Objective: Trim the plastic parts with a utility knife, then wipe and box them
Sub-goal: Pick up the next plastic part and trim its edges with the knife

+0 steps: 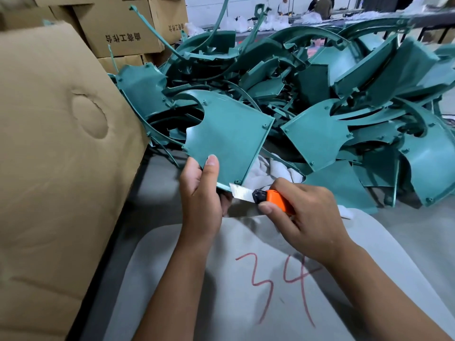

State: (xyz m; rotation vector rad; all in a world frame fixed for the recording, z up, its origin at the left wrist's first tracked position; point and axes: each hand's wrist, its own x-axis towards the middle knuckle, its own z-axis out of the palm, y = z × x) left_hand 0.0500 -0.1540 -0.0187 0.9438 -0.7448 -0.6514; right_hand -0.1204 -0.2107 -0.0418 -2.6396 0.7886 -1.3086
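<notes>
My left hand [200,190] grips the lower corner of a flat teal plastic part [226,139], thumb pressed on its face, holding it upright over the table. My right hand [302,217] holds an orange utility knife [273,198]. Its bare blade [242,192] lies against the part's bottom edge, close to my left fingers. A white cloth [270,171] lies crumpled on the table just behind the knife.
A big heap of teal plastic parts [332,94] fills the table behind my hands. A large cardboard box flap [56,156] stands at the left, with stacked cartons [123,28] behind. A white sheet marked 34 [270,286] lies under my forearms. People work far back.
</notes>
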